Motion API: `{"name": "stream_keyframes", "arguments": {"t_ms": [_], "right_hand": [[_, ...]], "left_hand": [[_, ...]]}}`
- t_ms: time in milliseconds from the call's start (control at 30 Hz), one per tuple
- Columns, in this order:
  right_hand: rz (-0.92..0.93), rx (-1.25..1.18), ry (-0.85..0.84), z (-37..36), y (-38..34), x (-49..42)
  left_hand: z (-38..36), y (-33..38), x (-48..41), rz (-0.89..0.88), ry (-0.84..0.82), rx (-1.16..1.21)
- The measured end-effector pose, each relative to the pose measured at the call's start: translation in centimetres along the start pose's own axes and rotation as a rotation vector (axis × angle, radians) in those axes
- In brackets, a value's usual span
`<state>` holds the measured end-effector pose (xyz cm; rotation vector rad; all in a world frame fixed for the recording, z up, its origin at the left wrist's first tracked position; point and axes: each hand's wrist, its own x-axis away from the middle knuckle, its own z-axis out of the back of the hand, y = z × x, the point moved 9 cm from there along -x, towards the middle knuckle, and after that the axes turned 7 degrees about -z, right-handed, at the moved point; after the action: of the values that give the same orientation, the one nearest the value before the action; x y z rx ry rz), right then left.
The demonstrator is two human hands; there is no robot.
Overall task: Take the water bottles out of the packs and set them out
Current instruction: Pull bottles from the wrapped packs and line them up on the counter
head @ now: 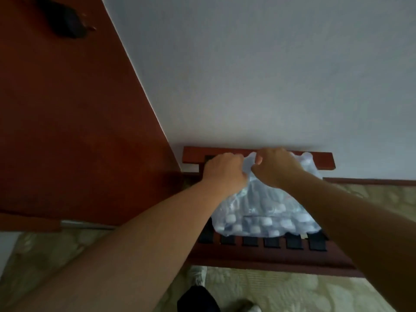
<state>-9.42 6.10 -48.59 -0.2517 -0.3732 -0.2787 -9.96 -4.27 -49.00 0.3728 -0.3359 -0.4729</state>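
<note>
Both hands were at the far top edge of the pack [265, 212], very close together. Left hand [225, 170] had its fingers curled into the film [249, 159], and right hand [275, 167] pinched the same film just beside it, thumb toward the left hand. Each hand held only film, no bottle.

The pack lay on the slatted rack [270, 257], against the wall [247, 75], directly in front of the person. It seemed to run away from the body toward the wall, though the wide lens made its long axis hard to judge. White caps [266, 221] showed through the film at the near end, so the bottles were not yet out.

The grip point was at the far end, equally near to both hands. I judge the next move called for pulling the hands apart sideways to tear the film there.
</note>
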Motion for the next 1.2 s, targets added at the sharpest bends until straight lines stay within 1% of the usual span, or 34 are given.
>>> {"name": "stream_keyframes", "arguments": {"t_ms": [100,233,333,467,533,700,800,867,1067,1200], "right_hand": [[0.064,-0.102,-0.091,-4.4,-0.3,-1.1],[0.054,-0.216,-0.142,-9.4,0.4,-2.1],[0.054,-0.283,-0.175,-12.4,0.9,-2.9],[-0.001,-0.186,-0.276,-16.7,2.5,-3.3],[-0.035,-0.138,-0.315,-18.3,3.2,-3.3],[-0.1,-0.15,-0.3,-19.3,4.2,-3.7],[-0.113,-0.152,-0.294,-19.6,4.6,-3.4],[-0.121,-0.159,-0.286,-19.5,4.8,-3.3],[-0.142,-0.193,-0.272,-18.7,4.6,-3.5],[-0.095,-0.161,-0.243,-18.4,3.9,-3.2]], "left_hand": [[-4.7,-2.2,-1.3,0.033,-0.057,0.027],[-10.9,-4.3,-2.5,0.077,-0.169,0.142],[-13.3,-6.3,-3.1,0.135,-0.14,0.18],[-16.0,-9.0,-3.0,0.282,-0.132,0.186],[-17.4,-9.8,-3.2,0.366,-0.157,0.21],[-21.1,-10.7,-4.0,0.584,-0.404,0.2],[-22.5,-11.1,-4.1,0.718,-0.476,0.276],[-22.8,-11.7,-4.4,0.759,-0.423,0.378],[-22.1,-12.6,-4.2,0.771,-0.267,0.574],[-20.7,-11.9,-4.8,0.749,-0.24,0.549]]}}
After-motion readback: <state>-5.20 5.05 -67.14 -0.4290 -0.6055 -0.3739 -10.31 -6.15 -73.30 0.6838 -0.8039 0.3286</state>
